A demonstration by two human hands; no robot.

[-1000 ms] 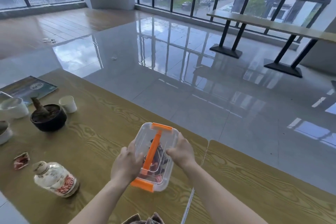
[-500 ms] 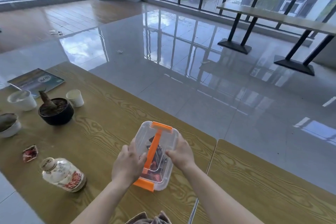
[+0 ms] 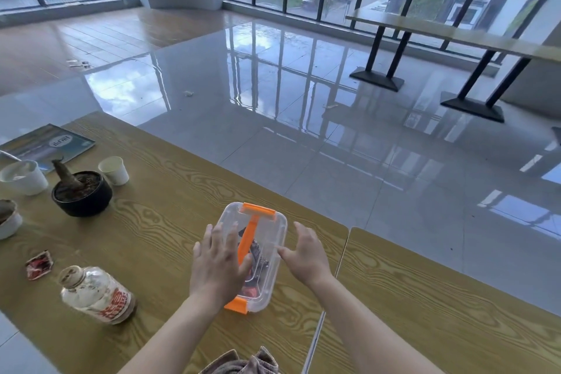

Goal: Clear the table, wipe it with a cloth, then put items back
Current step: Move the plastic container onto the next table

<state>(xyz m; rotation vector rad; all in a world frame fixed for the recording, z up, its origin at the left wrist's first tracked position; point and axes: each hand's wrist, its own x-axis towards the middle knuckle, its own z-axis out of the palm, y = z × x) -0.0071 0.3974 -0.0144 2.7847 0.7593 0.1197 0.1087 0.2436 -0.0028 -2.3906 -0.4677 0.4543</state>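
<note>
A clear plastic box with an orange handle and clips rests on the wooden table, dark and red items inside. My left hand hovers over its left side, fingers spread, holding nothing. My right hand is just off its right wall, fingers apart, one fingertip near the box. A crumpled brownish cloth lies at the near table edge between my forearms.
Left of the box lie a tipped jar with a red label, a red wrapper, a black pot with a plant stump, a paper cup, two white bowls, and a booklet. A second table adjoins on the right.
Both hands gripped the box's sides before; now they have let go and opened, lifting slightly away. The box sits on the table.
</note>
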